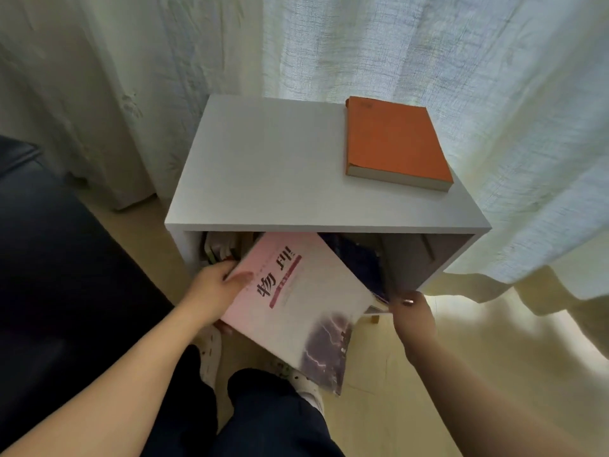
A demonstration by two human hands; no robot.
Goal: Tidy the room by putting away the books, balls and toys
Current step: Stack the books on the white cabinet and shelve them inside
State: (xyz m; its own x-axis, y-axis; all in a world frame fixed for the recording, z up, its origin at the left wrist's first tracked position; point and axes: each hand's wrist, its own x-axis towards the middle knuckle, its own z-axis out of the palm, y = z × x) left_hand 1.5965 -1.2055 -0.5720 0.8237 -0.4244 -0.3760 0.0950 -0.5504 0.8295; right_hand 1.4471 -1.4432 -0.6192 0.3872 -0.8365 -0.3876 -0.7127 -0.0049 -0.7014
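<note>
At the near, open front of the white cabinet (263,166), the left hand (214,291) is gripping the pink book (296,301) by its left edge, thumb on the cover and fingers curling underneath. The book is tilting: its far corner is just entering the opening and its near corner is hanging low over the person's feet.

The right hand (413,313) is sitting at the lower right lip of the opening, just beside the dark books (356,262) leaning inside. Its fingers are hiding behind the hand, so I can't tell whether it's holding one or only pushing. More books (219,250) are standing at the left of the compartment. The orange book (395,140) is lying flat on the cabinet top, far right, not yet put away.

I'm reading this step as slotting the pink book into the gap between the two groups inside. To do it well:
- Be turning the book upright before pushing, since flat-on it's looking too wide for the gap.
- Be using the right hand to hold the dark books back to the right, keeping the slot open.
- Be leading with one edge and sliding low along the shelf floor.
- The cover looks thin and floppy, so I'd be supporting it from underneath and not forcing it, or a corner is likely to fold.
</note>
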